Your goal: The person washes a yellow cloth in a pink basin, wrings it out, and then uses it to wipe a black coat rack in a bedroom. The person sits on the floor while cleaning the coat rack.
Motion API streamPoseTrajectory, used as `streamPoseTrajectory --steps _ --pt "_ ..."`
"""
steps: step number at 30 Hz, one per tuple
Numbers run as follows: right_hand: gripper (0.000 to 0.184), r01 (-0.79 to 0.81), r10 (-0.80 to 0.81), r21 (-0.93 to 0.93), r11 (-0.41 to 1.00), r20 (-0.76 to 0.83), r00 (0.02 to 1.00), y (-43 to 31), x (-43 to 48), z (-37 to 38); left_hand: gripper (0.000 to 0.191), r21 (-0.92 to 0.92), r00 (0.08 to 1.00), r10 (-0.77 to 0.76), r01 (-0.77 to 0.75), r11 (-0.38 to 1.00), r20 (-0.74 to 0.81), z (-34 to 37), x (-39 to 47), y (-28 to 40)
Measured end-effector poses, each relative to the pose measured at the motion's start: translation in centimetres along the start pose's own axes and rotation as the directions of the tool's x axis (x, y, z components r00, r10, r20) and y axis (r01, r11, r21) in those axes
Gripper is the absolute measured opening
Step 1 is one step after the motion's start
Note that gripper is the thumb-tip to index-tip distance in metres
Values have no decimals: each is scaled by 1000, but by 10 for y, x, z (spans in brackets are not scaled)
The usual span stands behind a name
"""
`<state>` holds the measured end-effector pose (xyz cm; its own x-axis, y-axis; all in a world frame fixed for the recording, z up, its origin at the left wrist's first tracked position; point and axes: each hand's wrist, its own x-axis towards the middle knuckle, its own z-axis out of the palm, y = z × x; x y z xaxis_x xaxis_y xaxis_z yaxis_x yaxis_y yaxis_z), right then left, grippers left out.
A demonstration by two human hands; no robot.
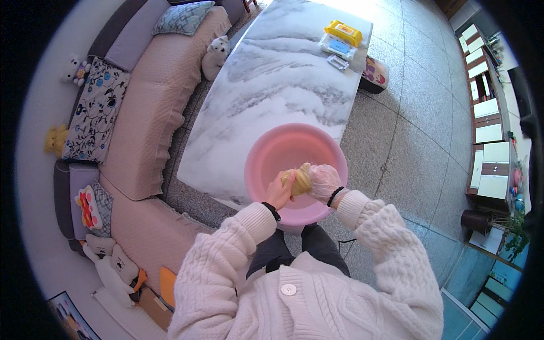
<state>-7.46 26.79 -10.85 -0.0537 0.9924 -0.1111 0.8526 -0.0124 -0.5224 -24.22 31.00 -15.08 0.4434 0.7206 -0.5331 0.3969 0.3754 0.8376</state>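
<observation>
A round pink plastic basin (255, 146) stands at the near end of the marble-patterned table (221, 127), partly over its edge. Above the basin, a twisted yellow cloth (301, 180) is held between both hands. My left hand (280, 189), bare, grips it from the left, thumb on top. My right hand (325, 182) wears a clear plastic glove, secured by a black band at the wrist, and closes around the cloth's right end. The basin seems to hold some liquid, though its level cannot be told.
Yellow wipes package (343, 32), white-and-blue package (338, 46) and a small clear item (338, 62) lie on the table's far right corner. A stool (375, 74) is beside it. A pink-covered sofa (146, 97) runs along the left, with a white toy dog (216, 59) near the table.
</observation>
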Motion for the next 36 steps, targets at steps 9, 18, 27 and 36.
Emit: streamPoseTrajectory --steps 9,18,27,36 --pt "19 81 -108 -240 967 -100 989 13 -6 23 43 -213 960 -278 278 937 29 13 3 5" --pt "54 77 -88 -112 991 -95 992 -8 -24 8 44 -85 925 -369 377 922 94 8 0 9" --pt "44 -421 256 817 395 342 904 1 -21 -4 55 13 965 262 -262 965 -2 -5 -33 39" --pt "27 -681 -170 703 -208 659 732 -19 -43 -38 60 491 383 836 -856 161 392 -24 -30 74"
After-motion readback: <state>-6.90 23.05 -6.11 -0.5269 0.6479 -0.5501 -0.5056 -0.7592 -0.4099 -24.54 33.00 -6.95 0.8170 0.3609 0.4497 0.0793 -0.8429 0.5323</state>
